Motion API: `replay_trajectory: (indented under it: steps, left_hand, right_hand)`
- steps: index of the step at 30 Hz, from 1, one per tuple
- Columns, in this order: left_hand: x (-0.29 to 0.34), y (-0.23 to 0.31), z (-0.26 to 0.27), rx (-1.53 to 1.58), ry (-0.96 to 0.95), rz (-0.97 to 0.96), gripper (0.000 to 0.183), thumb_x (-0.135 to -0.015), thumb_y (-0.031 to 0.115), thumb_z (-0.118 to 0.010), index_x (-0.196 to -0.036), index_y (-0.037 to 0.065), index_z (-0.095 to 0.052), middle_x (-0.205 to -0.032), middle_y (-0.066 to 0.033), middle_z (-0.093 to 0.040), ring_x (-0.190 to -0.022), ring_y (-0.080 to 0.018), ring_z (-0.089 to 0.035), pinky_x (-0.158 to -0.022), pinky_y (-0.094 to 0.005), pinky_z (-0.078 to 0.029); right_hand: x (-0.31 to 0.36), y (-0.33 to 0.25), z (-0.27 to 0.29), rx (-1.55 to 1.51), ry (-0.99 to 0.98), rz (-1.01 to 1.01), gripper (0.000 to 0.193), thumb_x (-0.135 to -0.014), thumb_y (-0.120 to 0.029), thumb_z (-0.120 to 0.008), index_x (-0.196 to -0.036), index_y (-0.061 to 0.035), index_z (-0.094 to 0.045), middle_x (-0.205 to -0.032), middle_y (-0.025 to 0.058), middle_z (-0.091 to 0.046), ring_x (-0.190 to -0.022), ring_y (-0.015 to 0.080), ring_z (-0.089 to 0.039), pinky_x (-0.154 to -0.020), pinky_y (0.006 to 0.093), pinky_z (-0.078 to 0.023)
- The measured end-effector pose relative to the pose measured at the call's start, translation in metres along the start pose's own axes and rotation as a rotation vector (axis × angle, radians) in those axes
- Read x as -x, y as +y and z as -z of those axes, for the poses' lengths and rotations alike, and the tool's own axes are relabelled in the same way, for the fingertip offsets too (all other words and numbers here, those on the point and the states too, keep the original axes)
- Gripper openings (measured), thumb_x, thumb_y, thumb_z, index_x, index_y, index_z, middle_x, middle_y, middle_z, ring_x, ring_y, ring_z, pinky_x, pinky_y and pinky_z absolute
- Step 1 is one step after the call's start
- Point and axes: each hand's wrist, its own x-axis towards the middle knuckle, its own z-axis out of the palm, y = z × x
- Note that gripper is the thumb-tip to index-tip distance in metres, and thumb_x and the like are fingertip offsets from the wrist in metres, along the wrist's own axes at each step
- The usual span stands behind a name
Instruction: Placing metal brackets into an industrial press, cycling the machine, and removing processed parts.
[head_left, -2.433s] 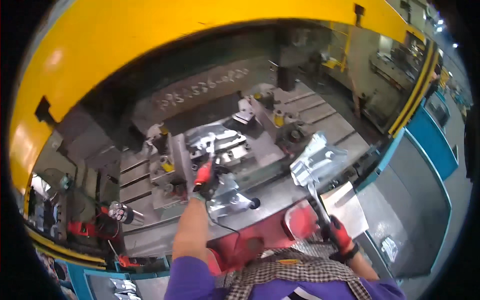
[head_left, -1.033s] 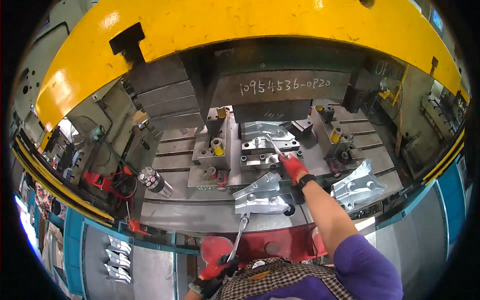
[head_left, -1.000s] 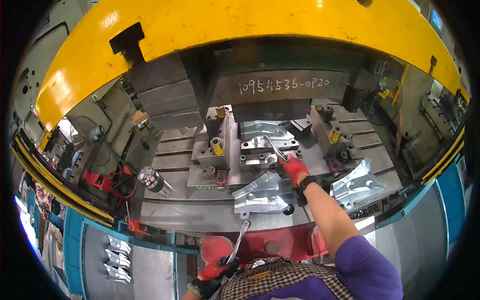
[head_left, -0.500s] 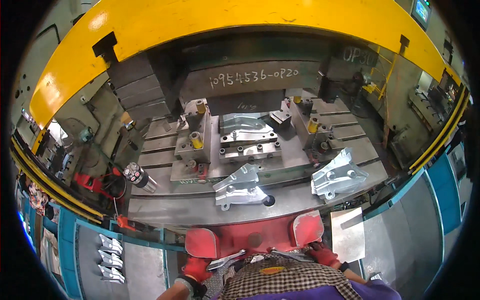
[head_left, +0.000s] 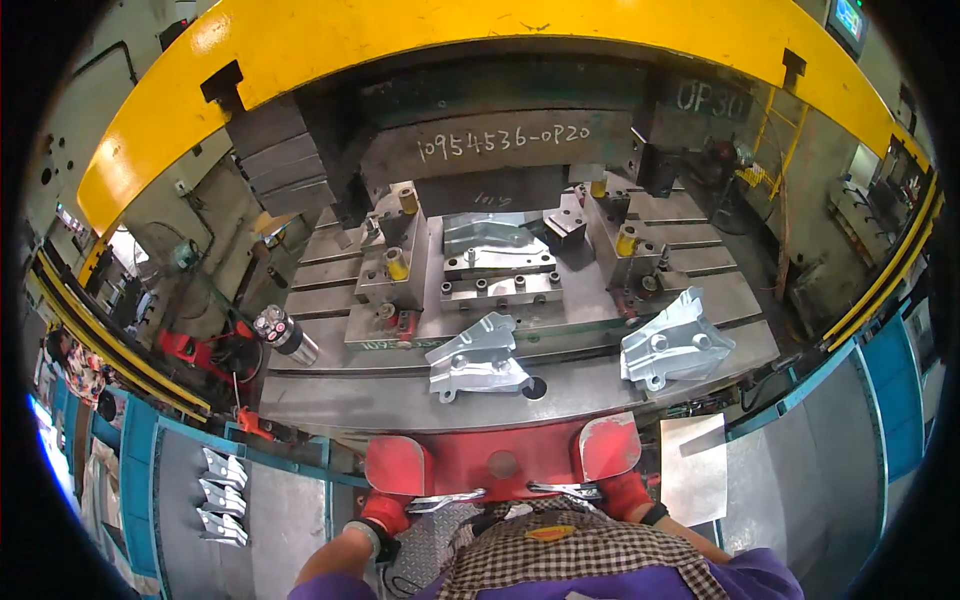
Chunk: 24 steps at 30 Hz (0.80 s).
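My left hand (head_left: 385, 512), in a red glove, is at the left end of the red control console (head_left: 500, 465), just below its left rounded hood (head_left: 397, 466). From its closed grip a slim silver metal piece (head_left: 447, 499) points inward along the console's near edge. My right hand (head_left: 625, 495), also red-gloved, is below the right hood (head_left: 608, 447), closed on a similar slim silver metal piece (head_left: 563, 490). The fingertips of both hands are partly hidden. Beyond the console, two stamped metal brackets, a left one (head_left: 478, 362) and a right one (head_left: 676, 342), lie on the press bed (head_left: 400, 393).
A die (head_left: 500, 290) holding a formed sheet stands under the yellow press frame (head_left: 480, 25). On the bed's left lies a steel tumbler (head_left: 287, 335). Several brackets (head_left: 222, 497) line the left side table (head_left: 285, 520). A flat metal sheet (head_left: 693, 468) lies right of the console.
Both hands have drawn in closer under the console's hoods, and the silver pieces now lie flatter along its edge. My view has shifted slightly. The brackets and die stay in place.
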Motion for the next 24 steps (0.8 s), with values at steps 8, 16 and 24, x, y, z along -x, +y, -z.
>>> replay_trajectory:
  steps: [8,16,24]
  left_hand:
    - [0.001,0.003,0.002,-0.06,-0.003,0.015,0.059,-0.068,0.041,-0.066,-0.12,0.016,-0.056,-0.129,-0.0126,-0.052,-0.122,-0.0349,-0.045,-0.102,-0.0462,-0.036]
    - [0.002,0.003,0.0,0.01,0.009,-0.007,0.059,-0.067,0.042,-0.066,-0.12,0.016,-0.056,-0.128,-0.013,-0.053,-0.121,-0.0344,-0.046,-0.102,-0.046,-0.036]
    - [0.004,0.014,0.019,0.081,0.132,-0.103,0.044,-0.071,0.036,-0.066,-0.109,0.014,-0.062,-0.115,-0.0147,-0.06,-0.111,-0.0361,-0.053,-0.094,-0.0461,-0.041]
  right_hand:
    - [0.0,-0.005,0.014,-0.01,-0.097,-0.026,0.044,-0.071,-0.04,-0.065,-0.106,-0.0123,-0.062,-0.112,0.0135,-0.06,-0.106,0.0336,-0.055,-0.088,0.0457,-0.043]
    - [0.005,0.0,0.001,0.029,0.027,0.021,0.051,-0.072,-0.044,-0.064,-0.111,-0.0112,-0.059,-0.119,0.0145,-0.057,-0.112,0.0344,-0.052,-0.094,0.0472,-0.039]
    - [0.005,0.002,0.004,-0.02,-0.081,-0.027,0.052,-0.074,-0.044,-0.064,-0.115,-0.0128,-0.056,-0.124,0.0131,-0.055,-0.117,0.035,-0.049,-0.096,0.0476,-0.038]
